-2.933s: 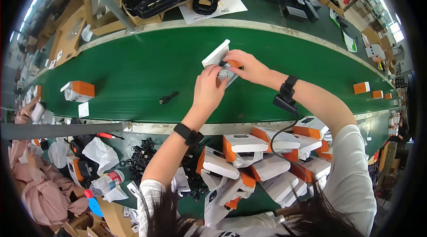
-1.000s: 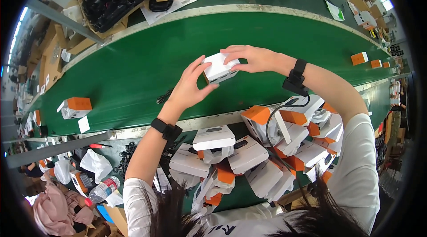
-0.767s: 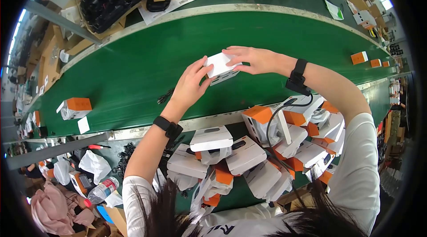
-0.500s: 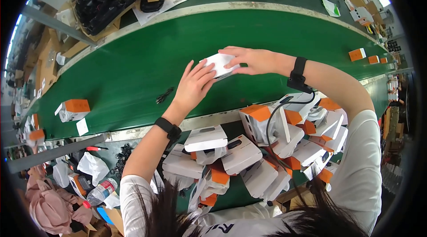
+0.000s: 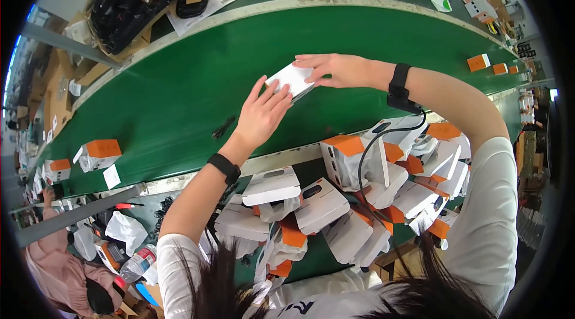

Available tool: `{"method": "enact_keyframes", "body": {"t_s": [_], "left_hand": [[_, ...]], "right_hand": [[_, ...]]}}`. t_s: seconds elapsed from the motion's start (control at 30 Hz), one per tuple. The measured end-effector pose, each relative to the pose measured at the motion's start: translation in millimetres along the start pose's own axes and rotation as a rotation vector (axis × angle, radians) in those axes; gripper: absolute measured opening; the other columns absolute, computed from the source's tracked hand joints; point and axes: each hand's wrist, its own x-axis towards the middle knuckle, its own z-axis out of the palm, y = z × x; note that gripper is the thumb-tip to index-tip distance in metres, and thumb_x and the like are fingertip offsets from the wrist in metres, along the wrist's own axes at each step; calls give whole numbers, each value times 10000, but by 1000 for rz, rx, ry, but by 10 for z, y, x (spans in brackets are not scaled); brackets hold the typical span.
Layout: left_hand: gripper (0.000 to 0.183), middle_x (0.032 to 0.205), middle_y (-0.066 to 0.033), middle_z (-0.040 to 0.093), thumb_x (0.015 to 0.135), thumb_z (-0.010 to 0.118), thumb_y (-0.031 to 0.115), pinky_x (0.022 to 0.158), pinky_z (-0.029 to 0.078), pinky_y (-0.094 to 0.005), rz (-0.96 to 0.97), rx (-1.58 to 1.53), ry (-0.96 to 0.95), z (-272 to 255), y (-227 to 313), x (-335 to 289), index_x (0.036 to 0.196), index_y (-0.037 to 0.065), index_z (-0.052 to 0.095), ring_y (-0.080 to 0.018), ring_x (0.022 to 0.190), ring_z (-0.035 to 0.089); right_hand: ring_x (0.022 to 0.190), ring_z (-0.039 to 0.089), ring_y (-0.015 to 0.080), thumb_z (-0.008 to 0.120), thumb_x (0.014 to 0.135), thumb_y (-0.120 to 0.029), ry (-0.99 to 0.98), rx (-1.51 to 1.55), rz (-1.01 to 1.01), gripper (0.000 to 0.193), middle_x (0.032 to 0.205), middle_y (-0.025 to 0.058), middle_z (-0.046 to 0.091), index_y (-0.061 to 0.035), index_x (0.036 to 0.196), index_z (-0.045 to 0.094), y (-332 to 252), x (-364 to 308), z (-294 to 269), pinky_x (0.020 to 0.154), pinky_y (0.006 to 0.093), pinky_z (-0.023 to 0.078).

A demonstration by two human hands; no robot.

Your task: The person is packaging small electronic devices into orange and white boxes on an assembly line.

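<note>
A small white box (image 5: 290, 77) is held between my two hands above the green belt (image 5: 197, 88). My left hand (image 5: 262, 114) rests its fingers, slightly apart, over the box's near left side. The thumb and fingers of my right hand (image 5: 333, 71) grip its far right end. What is inside the box cannot be seen. A coiled black cable (image 5: 223, 127) lies on the belt to the left of my left hand.
Several half-open white and orange boxes (image 5: 323, 205) are heaped nearest me. An orange and white box (image 5: 103, 150) and a white card (image 5: 111, 176) sit at left. Smaller orange boxes (image 5: 478, 62) stand far right. A co-worker's pink sleeve (image 5: 54, 241) and a plastic bottle (image 5: 138, 262) show lower left.
My right fingers have shifted toward the white box's far corner, and its top shows more. At far left, the co-worker's arm has reached toward the belt, where an orange and white box now stands.
</note>
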Motion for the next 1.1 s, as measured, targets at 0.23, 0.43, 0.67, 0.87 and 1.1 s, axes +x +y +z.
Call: {"method": "enact_keyframes", "body": {"t_s": [0.23, 0.43, 0.67, 0.87, 1.1], "left_hand": [[155, 1082, -9, 594, 770, 622, 167, 1020, 261, -493, -53, 61, -80, -13, 212, 151, 906, 95, 644, -203, 1099, 496], [206, 1123, -9, 570, 786, 603, 189, 1036, 243, -485, -77, 45, -196, -122, 168, 214, 970, 101, 634, -210, 1126, 476], [284, 1165, -118, 531, 755, 584, 93, 985, 342, -409, -252, -248, -190, -404, 116, 187, 1038, 78, 587, -273, 1133, 460], [760, 1197, -185, 452, 657, 716, 438, 894, 417, -430, -846, 148, -776, -505, -353, -582, 1208, 7, 419, -316, 1115, 451], [489, 1063, -127, 501, 760, 636, 403, 792, 452, -444, -732, 177, -566, -31, -415, -919, 1064, 46, 498, -293, 1030, 507]], "right_hand": [[1265, 334, 297, 636, 725, -31, -69, -56, -42, 223, 1335, 113, 411, -59, 946, 653, 18, -188, -99, 1016, 368, 335], [1061, 526, 259, 639, 755, -170, -433, 224, 471, 255, 1167, 139, 560, -67, 989, 646, -396, 223, -558, 874, 331, 423], [1020, 534, 233, 572, 801, -341, -694, 451, 457, 471, 1155, 130, 539, -69, 1184, 529, -1601, 258, -1258, 797, 351, 482], [1126, 479, 258, 483, 898, -289, -787, 448, 319, 521, 1247, 201, 470, 19, 1300, 364, -2607, 131, -2195, 878, 319, 454], [983, 549, 164, 552, 844, -301, -421, 468, 597, 432, 1103, 116, 571, -54, 1195, 508, -2351, -224, -1860, 780, 279, 484]]}}
